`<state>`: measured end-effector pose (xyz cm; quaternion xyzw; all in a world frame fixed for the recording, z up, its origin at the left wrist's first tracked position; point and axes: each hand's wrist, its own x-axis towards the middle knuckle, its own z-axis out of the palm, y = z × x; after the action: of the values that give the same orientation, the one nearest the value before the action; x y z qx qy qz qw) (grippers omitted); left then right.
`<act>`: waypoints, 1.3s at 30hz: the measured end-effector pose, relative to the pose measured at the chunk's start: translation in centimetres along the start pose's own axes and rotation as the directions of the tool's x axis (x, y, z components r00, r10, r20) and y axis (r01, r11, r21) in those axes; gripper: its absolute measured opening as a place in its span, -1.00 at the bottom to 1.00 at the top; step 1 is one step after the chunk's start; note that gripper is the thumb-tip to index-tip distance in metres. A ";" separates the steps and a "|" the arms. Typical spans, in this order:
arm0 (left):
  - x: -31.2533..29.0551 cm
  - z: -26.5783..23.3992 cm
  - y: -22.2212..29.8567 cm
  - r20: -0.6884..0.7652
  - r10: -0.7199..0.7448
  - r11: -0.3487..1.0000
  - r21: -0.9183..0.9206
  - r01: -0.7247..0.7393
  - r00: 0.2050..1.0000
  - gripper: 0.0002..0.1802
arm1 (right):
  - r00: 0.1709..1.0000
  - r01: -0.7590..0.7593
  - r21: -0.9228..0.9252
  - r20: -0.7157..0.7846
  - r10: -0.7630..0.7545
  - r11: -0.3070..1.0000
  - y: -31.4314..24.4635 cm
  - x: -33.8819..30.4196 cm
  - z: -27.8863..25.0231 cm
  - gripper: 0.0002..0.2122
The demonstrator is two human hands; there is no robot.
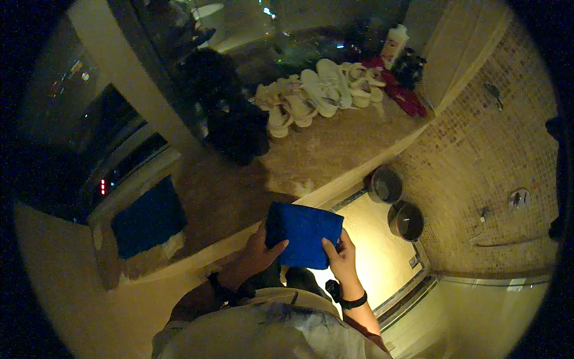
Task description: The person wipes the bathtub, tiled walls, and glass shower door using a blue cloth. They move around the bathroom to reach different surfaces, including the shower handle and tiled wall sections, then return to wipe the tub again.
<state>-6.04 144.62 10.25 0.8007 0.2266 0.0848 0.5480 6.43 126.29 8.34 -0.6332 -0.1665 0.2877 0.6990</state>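
Both hands hold a folded blue cloth (304,233) in front of the chest, just over the front edge of the tan stone surface (335,143). The left hand (258,250) clasps its lower left corner with the thumb on top; the right hand (339,254) pinches the lower right edge. Keeping both grips even should hold the fold flat. Open room lies on the bare stone ahead; a heap of pale slippers (317,93) sits well apart at the back, and two round metal bins (397,203) stand on the floor to the right.
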 end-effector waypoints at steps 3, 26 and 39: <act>-1.3 -1.4 -1.4 -0.195 -0.036 0.994 0.091 0.054 0.980 -0.21 | 0.992 0.123 -0.009 0.037 -0.122 0.992 1.0 2.4 3.1 -0.60; -2.9 -4.1 -5.2 -0.192 0.227 0.973 0.004 -0.231 0.955 -0.15 | 0.998 -0.037 0.201 0.048 0.028 0.979 -0.1 1.9 8.8 -0.55; -2.0 -3.2 -3.1 -0.036 0.389 0.893 -0.230 -0.386 0.921 -0.13 | 0.979 0.099 -0.090 0.185 -0.081 0.991 -1.0 -2.1 10.8 -0.17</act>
<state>-9.83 147.27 8.88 0.7606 0.0481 0.2137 0.6111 -1.48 133.44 11.10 -0.6301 -0.2718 0.3037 0.6610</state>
